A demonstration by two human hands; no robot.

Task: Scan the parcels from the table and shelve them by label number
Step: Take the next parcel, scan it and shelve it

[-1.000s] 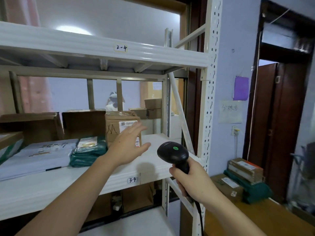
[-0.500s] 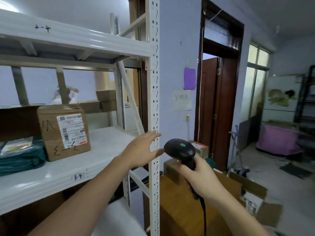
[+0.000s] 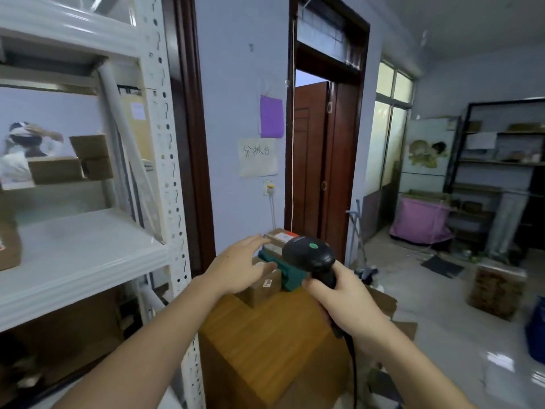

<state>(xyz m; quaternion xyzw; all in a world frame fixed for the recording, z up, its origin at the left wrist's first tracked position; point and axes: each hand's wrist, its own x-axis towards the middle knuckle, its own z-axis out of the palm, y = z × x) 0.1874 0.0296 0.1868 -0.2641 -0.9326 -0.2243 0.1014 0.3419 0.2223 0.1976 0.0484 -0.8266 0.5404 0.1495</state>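
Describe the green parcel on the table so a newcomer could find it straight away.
Start at the wooden table standing just right of the white shelving rack, below the handwritten wall notice. At its far end lies a small pile of parcels, and the green parcel is there, partly hidden behind the black scanner. Its neighbours are brown cardboard boxes; it alone is dark green.

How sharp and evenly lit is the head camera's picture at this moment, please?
Head view: the white shelf at left is smeared by motion blur, and its post bows from wide-angle distortion; the left hand and the right hand on the scanner are fairly sharp; the window is blown out, and glare lies on the floor.
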